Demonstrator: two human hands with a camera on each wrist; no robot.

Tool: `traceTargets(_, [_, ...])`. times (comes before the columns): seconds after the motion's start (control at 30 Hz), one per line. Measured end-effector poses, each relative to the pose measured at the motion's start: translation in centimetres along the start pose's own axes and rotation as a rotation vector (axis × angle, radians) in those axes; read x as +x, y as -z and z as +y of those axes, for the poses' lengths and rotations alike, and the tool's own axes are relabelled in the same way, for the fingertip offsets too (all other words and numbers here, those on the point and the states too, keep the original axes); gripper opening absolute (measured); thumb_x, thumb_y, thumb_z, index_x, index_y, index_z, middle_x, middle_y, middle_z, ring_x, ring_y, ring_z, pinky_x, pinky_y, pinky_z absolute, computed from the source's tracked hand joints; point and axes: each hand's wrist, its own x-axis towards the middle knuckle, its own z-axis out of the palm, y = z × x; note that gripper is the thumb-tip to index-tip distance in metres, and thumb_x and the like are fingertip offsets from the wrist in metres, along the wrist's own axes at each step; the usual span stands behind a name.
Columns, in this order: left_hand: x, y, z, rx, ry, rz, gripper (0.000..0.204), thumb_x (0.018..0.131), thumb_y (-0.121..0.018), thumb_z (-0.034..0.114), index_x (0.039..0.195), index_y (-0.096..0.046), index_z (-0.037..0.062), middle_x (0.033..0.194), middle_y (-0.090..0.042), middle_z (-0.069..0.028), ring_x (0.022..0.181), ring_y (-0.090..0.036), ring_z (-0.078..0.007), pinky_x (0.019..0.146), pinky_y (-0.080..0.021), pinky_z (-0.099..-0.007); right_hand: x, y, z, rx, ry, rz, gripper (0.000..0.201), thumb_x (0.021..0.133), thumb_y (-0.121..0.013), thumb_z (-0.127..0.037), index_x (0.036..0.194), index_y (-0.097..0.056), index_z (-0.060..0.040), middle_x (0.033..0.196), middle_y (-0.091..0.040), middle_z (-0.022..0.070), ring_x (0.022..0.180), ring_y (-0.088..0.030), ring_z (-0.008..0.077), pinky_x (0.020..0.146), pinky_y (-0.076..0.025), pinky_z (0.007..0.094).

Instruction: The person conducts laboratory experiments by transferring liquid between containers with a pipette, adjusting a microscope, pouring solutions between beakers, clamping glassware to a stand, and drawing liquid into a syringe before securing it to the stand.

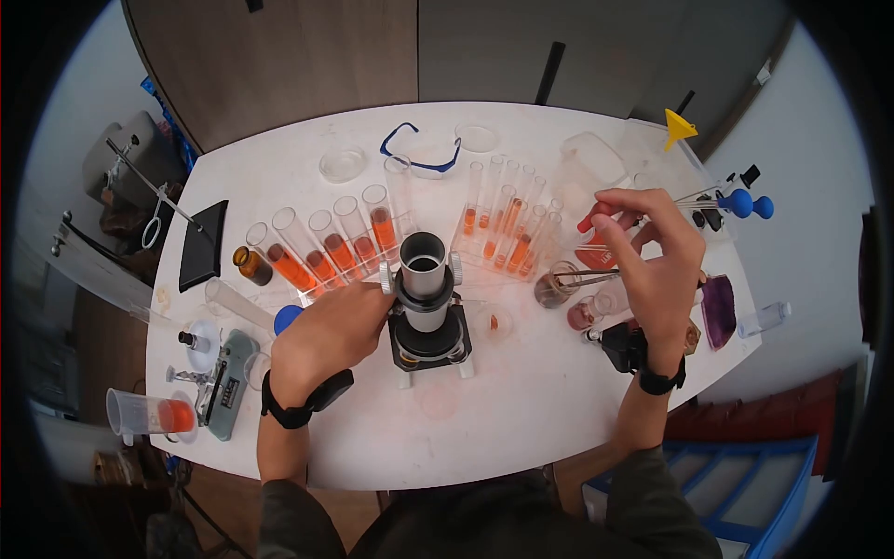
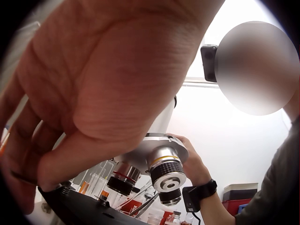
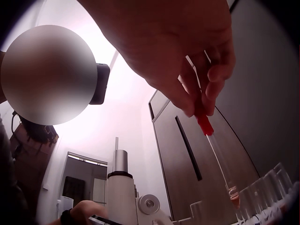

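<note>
My right hand (image 1: 656, 252) pinches the red rubber bulb (image 3: 205, 124) of a glass dropper (image 3: 220, 161) between thumb and fingers. Orange-tinted liquid shows near the dropper's lower end, which overlaps the small test tubes (image 3: 267, 192) in the right wrist view. My left hand (image 1: 335, 331) is at the left side of the microscope (image 1: 426, 298), its fingertips hidden behind the tube in the head view. From the left wrist, my thumb and fingers pinch a thin, dark-edged flat piece (image 2: 22, 178) beside the black stage (image 2: 79, 206); the objective lenses (image 2: 166, 173) hang close by.
Racks of large test tubes (image 1: 340, 250) and small tubes (image 1: 507, 224) with orange liquid stand behind the microscope. A jar with tweezers (image 1: 556, 287) and small flasks are at right. A balance (image 1: 228, 387) and beaker (image 1: 140, 413) sit at left; blue-framed goggles (image 1: 433, 168) lie at the back.
</note>
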Motion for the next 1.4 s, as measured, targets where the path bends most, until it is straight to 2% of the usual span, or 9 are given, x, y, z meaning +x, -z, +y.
traceTargets(0.23, [0.1,0.1,-0.1,0.014,0.033,-0.068,0.023,0.084,-0.057,-0.005,0.106,-0.063,-0.0030,0.092,-0.063,-0.0218,0.091,-0.062,-0.0390,0.077,-0.050,-0.0468,-3.2,-1.1,1.1,0.017,0.034,-0.122,0.019,0.080,-0.079,-0.001,0.098,-0.075,-0.0056,0.088,-0.073,0.0024,0.070,-0.059,0.0092,0.050,-0.041,0.0213])
traceTargets(0.4, [0.3,-0.1,-0.2,0.009,0.020,-0.053,0.026,0.084,-0.057,-0.005,0.110,-0.063,-0.0030,0.090,-0.064,-0.0236,0.089,-0.063,-0.0413,0.076,-0.051,-0.0486,-5.3,-2.5,2.5,0.115,-0.053,-0.224,0.020,0.081,-0.080,-0.004,0.100,-0.075,-0.0059,0.086,-0.072,0.0014,0.071,-0.060,0.0096,0.050,-0.044,0.0218])
traceTargets(0.83, [-0.3,0.6,0.7,0.040,0.039,0.021,0.016,0.088,-0.061,0.001,0.102,-0.066,-0.0027,0.094,-0.067,-0.0223,0.087,-0.066,-0.0407,0.076,-0.052,-0.0497,-7.9,-3.5,4.0,0.131,-0.042,-0.161,0.022,0.080,-0.080,-0.001,0.101,-0.074,-0.0045,0.086,-0.071,0.0031,0.072,-0.059,0.0131,0.051,-0.042,0.0252])
traceTargets(0.9, [-1.6,2.1,2.5,0.134,0.191,0.135,0.013,0.090,-0.064,0.006,0.100,-0.066,-0.0013,0.090,-0.070,-0.0189,0.086,-0.068,-0.0391,0.076,-0.053,-0.0474,-8.2,-3.5,4.2,0.146,-0.032,-0.165,0.024,0.081,-0.077,0.003,0.102,-0.072,-0.0045,0.088,-0.071,0.0032,0.073,-0.059,0.0104,0.051,-0.041,0.0225])
traceTargets(1.0, [-4.8,3.8,4.3,0.161,0.257,0.149,0.012,0.089,-0.068,0.008,0.099,-0.068,0.0017,0.085,-0.071,-0.0165,0.080,-0.068,-0.0382,0.073,-0.053,-0.0459,-8.4,-3.4,4.5,0.160,-0.009,-0.156,0.023,0.081,-0.077,0.003,0.102,-0.072,-0.0041,0.088,-0.072,0.0031,0.073,-0.059,0.0106,0.051,-0.039,0.0232])
traceTargets(1.1, [-7.6,5.1,8.3,0.104,0.105,0.036,0.013,0.087,-0.072,0.010,0.099,-0.070,0.0057,0.081,-0.070,-0.0122,0.073,-0.068,-0.0322,0.070,-0.053,-0.0426,-8.4,-3.3,4.5,0.173,-0.026,-0.139,0.020,0.081,-0.079,-0.001,0.099,-0.072,-0.0044,0.086,-0.071,0.0024,0.073,-0.060,0.0137,0.051,-0.042,0.0255])
traceTargets(1.2, [-8.3,3.2,10.6,0.044,-0.315,-0.131,0.019,0.090,-0.067,0.015,0.106,-0.063,0.0052,0.085,-0.065,-0.0061,0.082,-0.069,-0.0245,0.073,-0.054,-0.0355,-8.5,-3.3,4.6,0.183,-0.020,-0.138,0.019,0.081,-0.079,-0.001,0.099,-0.072,-0.0046,0.086,-0.071,0.0024,0.074,-0.060,0.0149,0.051,-0.043,0.0260])
traceTargets(1.27, [-6.9,1.0,12.1,0.053,-0.483,-0.174,0.030,0.078,-0.068,0.008,0.105,-0.060,-0.0006,0.090,-0.062,-0.0095,0.086,-0.066,-0.0245,0.074,-0.053,-0.0326,-8.6,-3.3,4.6,0.183,-0.032,-0.138,0.020,0.081,-0.079,-0.001,0.099,-0.072,-0.0047,0.087,-0.071,0.0024,0.075,-0.061,0.0154,0.051,-0.043,0.0263])
traceTargets(1.4, [-2.8,-3.8,14.1,0.141,-0.550,-0.206,0.036,0.078,-0.067,0.005,0.113,-0.063,-0.0012,0.099,-0.060,-0.0094,0.099,-0.063,-0.0240,0.082,-0.054,-0.0330,-8.6,-3.2,4.9,0.180,-0.007,-0.106,0.021,0.081,-0.079,-0.001,0.101,-0.072,-0.0049,0.087,-0.071,0.0025,0.075,-0.061,0.0162,0.051,-0.044,0.0274])
